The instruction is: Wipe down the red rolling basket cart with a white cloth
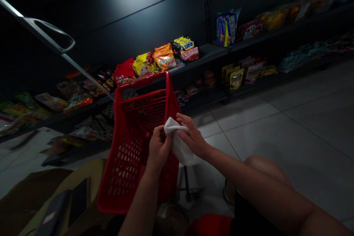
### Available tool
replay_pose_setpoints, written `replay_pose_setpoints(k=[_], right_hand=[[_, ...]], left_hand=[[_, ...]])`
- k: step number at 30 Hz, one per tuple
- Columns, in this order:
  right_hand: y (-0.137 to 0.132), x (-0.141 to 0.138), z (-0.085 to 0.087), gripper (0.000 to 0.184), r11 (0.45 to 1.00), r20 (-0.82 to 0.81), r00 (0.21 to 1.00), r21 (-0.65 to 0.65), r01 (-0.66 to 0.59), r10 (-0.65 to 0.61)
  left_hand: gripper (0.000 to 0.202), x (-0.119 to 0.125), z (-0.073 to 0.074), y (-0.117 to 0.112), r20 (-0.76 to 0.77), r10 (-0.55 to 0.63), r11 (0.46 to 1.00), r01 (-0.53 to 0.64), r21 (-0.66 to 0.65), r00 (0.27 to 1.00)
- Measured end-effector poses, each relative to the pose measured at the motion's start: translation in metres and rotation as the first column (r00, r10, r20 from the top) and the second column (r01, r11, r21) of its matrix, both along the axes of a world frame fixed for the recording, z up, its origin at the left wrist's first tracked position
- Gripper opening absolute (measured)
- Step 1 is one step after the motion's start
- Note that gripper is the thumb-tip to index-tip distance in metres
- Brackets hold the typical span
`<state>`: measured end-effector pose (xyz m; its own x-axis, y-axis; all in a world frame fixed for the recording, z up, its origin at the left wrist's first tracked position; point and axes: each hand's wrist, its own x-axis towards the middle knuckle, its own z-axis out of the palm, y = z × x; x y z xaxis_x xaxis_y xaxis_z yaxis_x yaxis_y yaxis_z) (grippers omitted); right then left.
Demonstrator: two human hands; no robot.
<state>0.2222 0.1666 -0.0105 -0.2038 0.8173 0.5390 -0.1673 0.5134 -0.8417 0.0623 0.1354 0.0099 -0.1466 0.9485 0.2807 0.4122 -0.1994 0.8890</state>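
Observation:
My left hand (159,148) and my right hand (193,136) meet in front of me, both pinching a white cloth or tissue (179,145). Its folded top sits between my fingers and its lower part hangs down. I cannot tell whether it is a cloth or a paper wipe. Directly behind and below my hands stands a red plastic shopping basket on wheels (143,84), with a perforated wall. Neither hand appears to touch the basket. Its inside is too dark to show any contents.
Dark shelves hold snack packets, including a row of bright bags (157,59) behind the basket. A grey tiled floor (276,132) spreads to the right. A cardboard box (66,191) sits at lower left, and a metal handle (49,33) crosses the upper left.

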Motion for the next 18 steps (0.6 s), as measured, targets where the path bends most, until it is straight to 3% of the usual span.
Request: replay_pose_setpoints(k=[3,5,8,11,13,15,18], right_hand=[[0.0,-0.003,-0.004,0.049,0.982,0.115,0.984,0.121,-0.147,0.134],[0.009,-0.003,-0.012,0.042,0.992,0.099,0.991,0.088,-0.094,0.085],[0.035,0.0,-0.032,0.041,0.976,0.017,0.994,-0.186,0.111,-0.11],[0.063,0.001,-0.055,0.047,0.841,-0.031,0.978,-0.517,0.162,-0.207],[0.072,-0.007,-0.067,0.05,0.771,-0.047,0.977,-0.622,0.133,-0.207],[0.065,-0.022,-0.074,0.051,0.757,-0.047,0.988,-0.649,0.082,-0.147],[0.02,-0.05,-0.078,0.052,0.807,-0.049,0.998,-0.591,0.006,-0.044]], left_hand=[[0.033,-0.001,-0.001,-0.001,-0.031,0.038,0.998,-0.036,0.045,0.999],[0.039,-0.002,-0.002,-0.001,-0.026,-0.003,0.998,0.005,0.062,1.0],[0.055,-0.009,-0.008,0.002,-0.124,0.009,0.997,0.0,0.077,0.992],[0.056,-0.021,-0.019,0.005,-0.226,0.099,0.994,-0.105,-0.015,0.969],[0.052,-0.029,-0.026,0.008,-0.192,0.054,0.987,-0.081,-0.138,0.98],[0.05,-0.032,-0.032,0.009,-0.147,-0.004,0.979,-0.026,-0.201,0.989],[0.049,-0.033,-0.035,0.01,-0.116,-0.02,0.981,-0.003,-0.193,0.993]])
